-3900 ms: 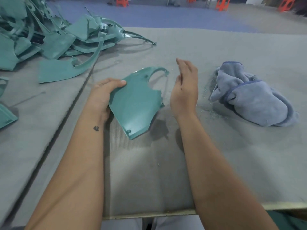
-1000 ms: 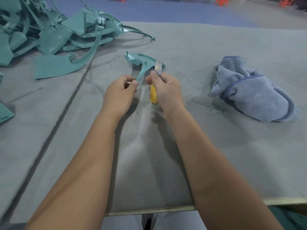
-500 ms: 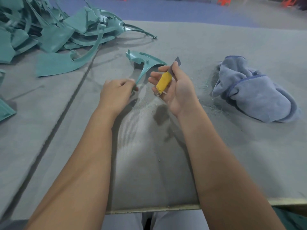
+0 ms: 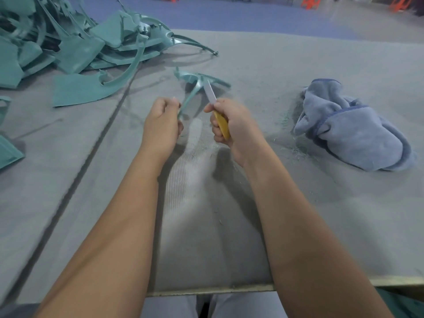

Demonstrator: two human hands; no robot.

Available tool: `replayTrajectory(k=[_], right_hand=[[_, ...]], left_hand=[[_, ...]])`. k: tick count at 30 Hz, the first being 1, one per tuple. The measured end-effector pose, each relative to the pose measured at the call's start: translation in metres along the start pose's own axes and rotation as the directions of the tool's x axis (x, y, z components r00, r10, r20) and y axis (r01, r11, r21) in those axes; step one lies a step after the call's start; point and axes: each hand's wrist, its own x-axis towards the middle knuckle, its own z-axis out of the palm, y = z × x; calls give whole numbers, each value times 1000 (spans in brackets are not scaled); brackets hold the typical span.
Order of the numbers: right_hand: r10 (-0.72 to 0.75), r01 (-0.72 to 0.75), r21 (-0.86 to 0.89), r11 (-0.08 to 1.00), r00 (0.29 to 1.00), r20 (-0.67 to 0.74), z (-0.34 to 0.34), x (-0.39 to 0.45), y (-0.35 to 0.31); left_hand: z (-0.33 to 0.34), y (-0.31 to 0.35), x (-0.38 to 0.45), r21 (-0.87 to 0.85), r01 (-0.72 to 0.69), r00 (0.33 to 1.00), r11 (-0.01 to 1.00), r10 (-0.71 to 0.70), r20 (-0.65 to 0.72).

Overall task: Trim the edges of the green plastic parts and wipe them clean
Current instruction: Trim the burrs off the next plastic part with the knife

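Note:
My left hand (image 4: 161, 121) grips the near edge of a green plastic part (image 4: 195, 82), which stands on edge above the grey table mat (image 4: 206, 226). My right hand (image 4: 231, 125) is curled round the yellow handle of a knife (image 4: 221, 122). Its pale blade points up and away and meets the part's edge. A crumpled blue cloth (image 4: 348, 127) lies on the mat to the right, apart from both hands.
A heap of green plastic parts (image 4: 75, 42) fills the far left, with one flat piece (image 4: 85, 88) lying nearer. Another green piece (image 4: 9, 152) sits at the left edge. Green shavings (image 4: 289, 143) are scattered beside the cloth. The table's front edge (image 4: 206, 290) runs across near my lap.
My right hand has closed round the yellow knife and brought the blade back against the part's edge. My left hand keeps its hold on the part.

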Motion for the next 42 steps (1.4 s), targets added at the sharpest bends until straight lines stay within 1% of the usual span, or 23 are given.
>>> replayTrajectory(k=[3, 7, 10, 13, 16, 21, 25, 27, 29, 31, 35, 37, 38, 42], right_hand=[[-45, 46, -13, 999, 997, 67, 1, -4, 2], [-4, 12, -52, 999, 987, 158, 3, -6, 2], [27, -13, -80, 997, 983, 183, 5, -6, 4], [25, -3, -120, 993, 982, 185, 5, -5, 7], [26, 3, -160, 987, 983, 184, 5, -3, 10], [-36, 59, -134, 989, 985, 168, 5, -3, 15], [-83, 99, -132, 986, 989, 119, 6, -2, 20], [-91, 97, -84, 992, 993, 70, 6, 0, 21], [-63, 64, 74, 995, 998, -14, 2, 4, 21], [-31, 43, 211, 977, 998, -59, -2, 8, 20], [-28, 49, 268, 962, 996, -80, -4, 9, 21], [-52, 59, 263, 963, 998, -35, -5, 8, 21], [-70, 65, 226, 972, 998, 11, -6, 7, 21], [-148, 155, -14, 988, 963, 227, -2, 2, 23]], left_hand=[[3, 6, -1, -144, 63, 997, 988, -56, 52], [9, 10, -4, -254, 123, 987, 959, -92, 132], [13, 11, -7, -326, 186, 979, 927, -144, 147], [14, 13, -10, -358, 186, 977, 915, -133, 168], [13, 14, -9, -363, 199, 976, 910, -149, 161], [12, 12, -8, -346, 181, 976, 921, -123, 182], [12, 11, -9, -369, 189, 969, 910, -113, 218], [11, 10, -10, -355, 191, 967, 915, -112, 231], [9, 9, -10, -322, 187, 965, 928, -113, 235], [6, 7, -11, -313, 177, 967, 933, -106, 230], [5, 6, -10, -321, 168, 972, 932, -102, 213], [6, 7, -8, -353, 185, 973, 917, -121, 195], [7, 7, -6, -389, 202, 972, 899, -136, 191], [5, 8, -3, -526, 273, 958, 806, -177, 226]])
